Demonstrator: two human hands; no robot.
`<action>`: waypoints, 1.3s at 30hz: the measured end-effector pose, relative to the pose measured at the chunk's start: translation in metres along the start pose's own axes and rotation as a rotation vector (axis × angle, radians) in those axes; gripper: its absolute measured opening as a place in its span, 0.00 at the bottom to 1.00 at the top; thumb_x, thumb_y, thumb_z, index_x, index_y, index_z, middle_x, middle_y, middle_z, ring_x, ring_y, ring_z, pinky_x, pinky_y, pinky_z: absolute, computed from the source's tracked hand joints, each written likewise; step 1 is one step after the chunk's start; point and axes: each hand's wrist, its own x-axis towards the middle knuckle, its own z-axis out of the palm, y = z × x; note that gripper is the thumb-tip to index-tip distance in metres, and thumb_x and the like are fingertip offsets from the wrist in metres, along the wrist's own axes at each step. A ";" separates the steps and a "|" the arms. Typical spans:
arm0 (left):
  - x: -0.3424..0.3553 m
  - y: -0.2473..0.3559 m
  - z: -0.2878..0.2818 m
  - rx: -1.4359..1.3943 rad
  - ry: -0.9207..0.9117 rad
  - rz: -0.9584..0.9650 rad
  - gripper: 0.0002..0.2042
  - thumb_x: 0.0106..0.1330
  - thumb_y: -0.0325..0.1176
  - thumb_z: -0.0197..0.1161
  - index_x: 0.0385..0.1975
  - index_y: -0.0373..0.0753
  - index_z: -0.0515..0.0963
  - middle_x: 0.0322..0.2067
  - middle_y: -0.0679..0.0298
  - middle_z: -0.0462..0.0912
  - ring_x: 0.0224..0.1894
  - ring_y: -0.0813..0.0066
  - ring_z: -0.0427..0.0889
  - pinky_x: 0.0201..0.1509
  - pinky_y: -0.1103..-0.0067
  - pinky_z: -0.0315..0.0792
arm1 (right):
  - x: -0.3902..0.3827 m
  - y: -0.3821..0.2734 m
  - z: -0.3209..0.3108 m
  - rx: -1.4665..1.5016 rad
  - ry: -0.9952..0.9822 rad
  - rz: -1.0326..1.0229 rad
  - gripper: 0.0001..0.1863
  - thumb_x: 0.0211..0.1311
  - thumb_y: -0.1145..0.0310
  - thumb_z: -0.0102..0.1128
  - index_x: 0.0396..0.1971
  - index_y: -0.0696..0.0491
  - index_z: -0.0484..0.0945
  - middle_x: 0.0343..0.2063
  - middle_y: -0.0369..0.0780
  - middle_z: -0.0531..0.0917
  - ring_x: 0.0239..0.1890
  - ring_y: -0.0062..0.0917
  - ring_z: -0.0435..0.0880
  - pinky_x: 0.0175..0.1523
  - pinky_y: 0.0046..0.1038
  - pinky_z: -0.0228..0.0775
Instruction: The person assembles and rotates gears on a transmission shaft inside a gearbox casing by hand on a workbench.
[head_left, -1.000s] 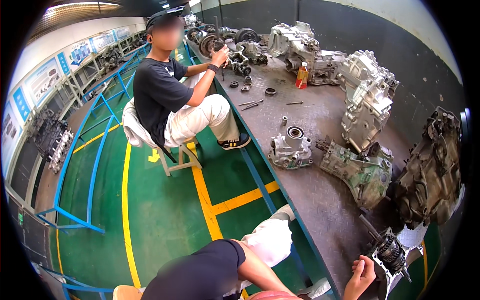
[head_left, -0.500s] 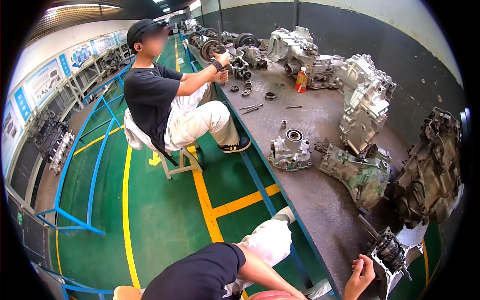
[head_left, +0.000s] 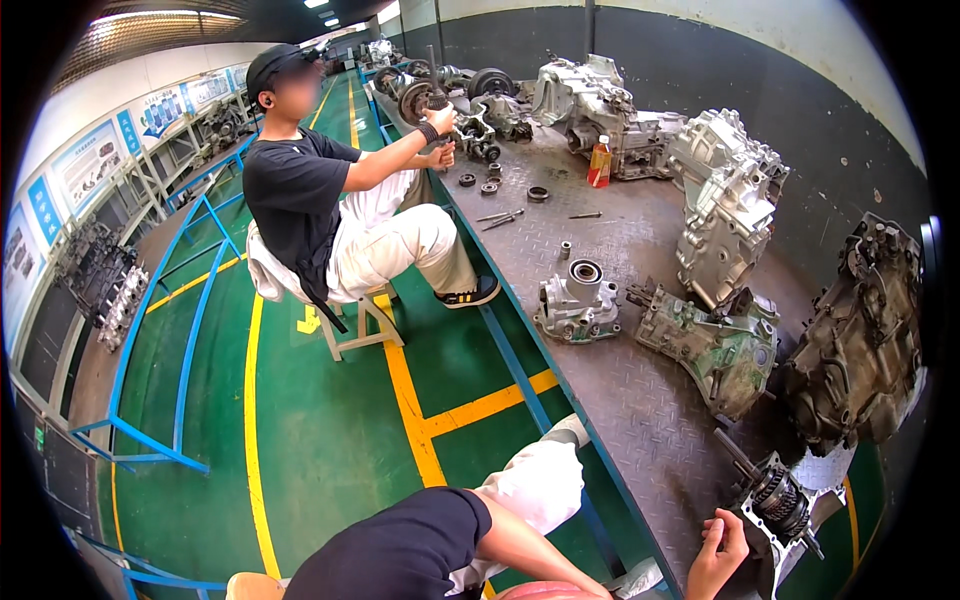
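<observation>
My right hand (head_left: pixel 717 553) is at the lower right, beside an opened gearbox housing (head_left: pixel 822 528) with a geared shaft (head_left: pixel 778 497) lying in it. Its fingers are loosely curled, with nothing visible in them, and a small gap seems to part them from the housing. My left forearm (head_left: pixel 540 558) runs toward the lower edge, where the left hand drops out of the picture. Farther up the metal-topped bench (head_left: pixel 655 400) sit a greenish gearbox casing (head_left: pixel 712 345) and a small silver housing (head_left: pixel 580 308) with a round bearing opening.
Across the bench's far end, a seated co-worker (head_left: pixel 330 170) grips an upright geared shaft (head_left: pixel 436 95). Large gearbox casings (head_left: pixel 725 200) line the wall side, near a red-orange bottle (head_left: pixel 600 163). Loose rings (head_left: pixel 538 193) and rods (head_left: pixel 503 219) lie nearby. Blue rails (head_left: pixel 190 340) stand at left.
The co-worker's head and upper body have shifted slightly left, and the held shaft has moved a little with the hands. My right hand stays in nearly the same place.
</observation>
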 end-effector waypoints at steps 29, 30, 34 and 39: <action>0.001 -0.001 0.002 -0.071 -0.031 0.016 0.15 0.73 0.42 0.56 0.49 0.37 0.75 0.33 0.64 0.78 0.28 0.78 0.76 0.34 0.78 0.69 | 0.002 -0.002 0.002 -0.032 -0.041 -0.042 0.11 0.73 0.70 0.59 0.46 0.59 0.85 0.33 0.44 0.89 0.32 0.28 0.87 0.36 0.27 0.77; 0.000 -0.001 0.001 -0.073 -0.032 0.014 0.15 0.73 0.42 0.56 0.49 0.37 0.75 0.33 0.64 0.78 0.28 0.78 0.76 0.34 0.78 0.69 | 0.001 -0.001 0.002 -0.032 -0.039 -0.043 0.11 0.73 0.70 0.59 0.46 0.59 0.85 0.33 0.44 0.89 0.32 0.28 0.87 0.36 0.27 0.77; 0.001 -0.002 0.001 -0.080 -0.033 0.015 0.16 0.72 0.42 0.56 0.49 0.37 0.75 0.33 0.63 0.79 0.28 0.78 0.76 0.35 0.77 0.70 | 0.001 0.002 0.002 -0.027 -0.046 -0.035 0.11 0.73 0.71 0.59 0.47 0.59 0.85 0.33 0.44 0.89 0.32 0.27 0.87 0.36 0.27 0.76; 0.003 -0.003 0.001 -0.083 -0.041 0.013 0.17 0.72 0.43 0.56 0.50 0.36 0.75 0.34 0.62 0.79 0.29 0.77 0.77 0.36 0.77 0.71 | 0.000 0.004 0.002 -0.045 -0.048 -0.044 0.11 0.73 0.71 0.59 0.47 0.59 0.85 0.33 0.44 0.89 0.32 0.26 0.86 0.36 0.26 0.76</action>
